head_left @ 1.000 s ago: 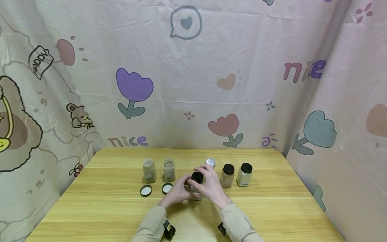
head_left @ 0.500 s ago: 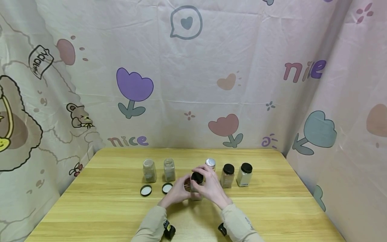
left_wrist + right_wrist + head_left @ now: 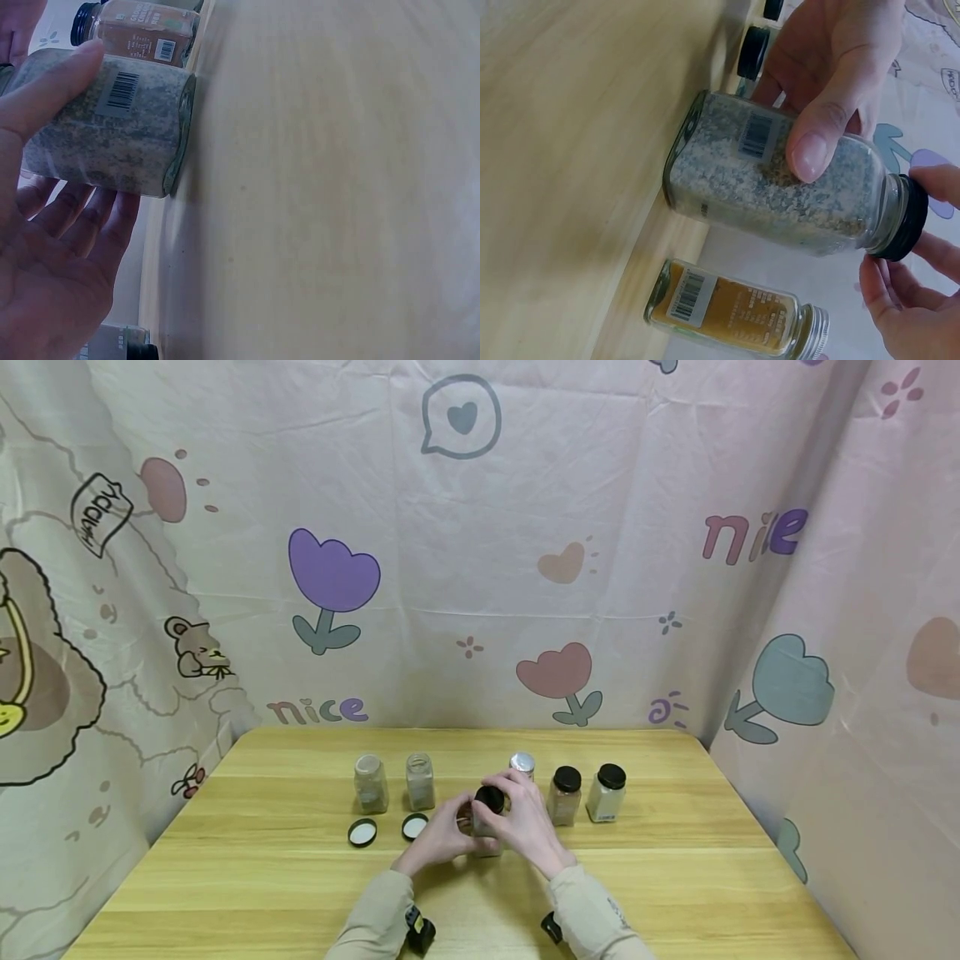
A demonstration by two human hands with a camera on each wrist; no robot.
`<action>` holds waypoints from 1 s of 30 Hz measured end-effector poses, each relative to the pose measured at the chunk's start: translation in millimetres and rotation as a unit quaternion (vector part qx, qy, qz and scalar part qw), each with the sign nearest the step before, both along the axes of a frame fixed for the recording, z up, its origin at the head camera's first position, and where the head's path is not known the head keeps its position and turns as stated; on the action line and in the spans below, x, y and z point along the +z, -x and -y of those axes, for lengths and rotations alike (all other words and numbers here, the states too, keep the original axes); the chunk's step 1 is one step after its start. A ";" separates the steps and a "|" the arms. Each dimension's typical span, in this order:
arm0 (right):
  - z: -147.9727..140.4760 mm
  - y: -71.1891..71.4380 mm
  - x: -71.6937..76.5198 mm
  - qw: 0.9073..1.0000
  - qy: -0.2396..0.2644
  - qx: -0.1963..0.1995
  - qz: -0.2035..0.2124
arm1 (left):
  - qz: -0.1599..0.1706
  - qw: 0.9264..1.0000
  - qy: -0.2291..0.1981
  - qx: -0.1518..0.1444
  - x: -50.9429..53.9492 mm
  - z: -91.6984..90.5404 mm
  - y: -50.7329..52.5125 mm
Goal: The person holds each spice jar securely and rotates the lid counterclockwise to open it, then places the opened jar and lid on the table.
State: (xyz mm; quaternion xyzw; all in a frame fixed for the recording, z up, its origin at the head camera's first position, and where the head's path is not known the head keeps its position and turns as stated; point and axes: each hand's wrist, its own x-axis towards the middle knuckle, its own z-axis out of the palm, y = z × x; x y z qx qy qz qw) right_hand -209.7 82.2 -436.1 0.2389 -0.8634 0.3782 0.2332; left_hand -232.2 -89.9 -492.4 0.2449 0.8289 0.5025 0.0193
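A square-sided glass jar (image 3: 735, 180) of grey-and-white speckled granules stands upright between both hands at the middle of the table. My left hand (image 3: 442, 835) grips its body, with the thumb (image 3: 64, 86) across the barcode side and the fingers on the opposite side. From above, my right hand (image 3: 525, 818) pinches the black lid (image 3: 489, 797) between thumb and fingertips. The lid sits on the jar's neck in the right wrist view. Whether the jar's base touches the table is hard to tell.
Left of the hands stand two lidless jars (image 3: 371, 789), with two black lids (image 3: 362, 832) lying white side up before them. To the right are a silver-topped jar (image 3: 522, 763), a black-lidded brownish jar (image 3: 564, 802) and a black-lidded pale jar (image 3: 606, 797).
The right hand's fingers shift slightly around the lid. The left hand and the jar stay in place.
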 end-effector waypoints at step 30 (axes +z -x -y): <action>-2.1 -1.4 2.0 0.999 -0.006 0.024 0.033 | -0.001 1.000 -0.013 -0.001 1.4 -1.1 -2.0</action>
